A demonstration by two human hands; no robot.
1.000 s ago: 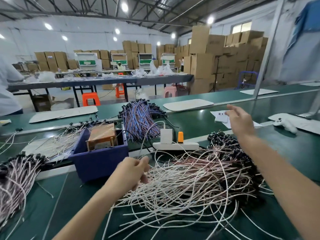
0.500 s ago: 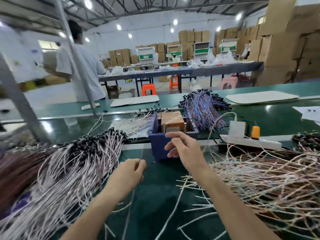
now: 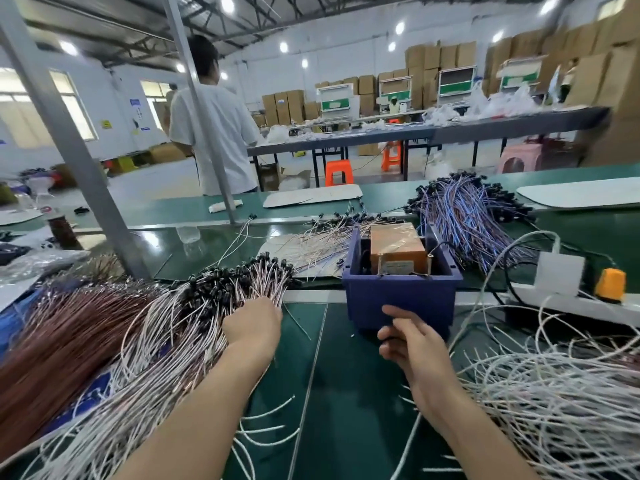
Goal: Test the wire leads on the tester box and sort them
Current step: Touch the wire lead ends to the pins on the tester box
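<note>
Because the left hand (image 3: 252, 327) shows only its back, with the fingers sunk among the pile of white, black-capped wire leads (image 3: 194, 306), whether it grips any of them cannot be told. The right hand (image 3: 412, 341) hangs with fingers loosely curled and thumb raised, nothing visible in it, close before the dark blue plastic bin (image 3: 401, 296). Inside that bin, beyond the right hand, sits the orange-brown, tape-wrapped tester box (image 3: 398, 251); its lower part is hidden by the bin wall. Left of the left hand a sheaf of copper-brown leads (image 3: 62, 334) runs out of frame. Right of the right hand a tangled heap of white leads (image 3: 554, 393) is cut off by the edge. Beyond the bin lies a bundle of blue and purple leads (image 3: 467, 216), and farther right of the right hand a white power strip (image 3: 571, 304) with an orange switch (image 3: 611, 280). Both forearms lie over a dark green belt surface (image 3: 329, 393). Across the belt a person in a white shirt (image 3: 214, 133) stands back to the camera, in a hall with stacked cardboard boxes (image 3: 433, 57) and orange plastic stools (image 3: 339, 173); the far background is blurred.
</note>
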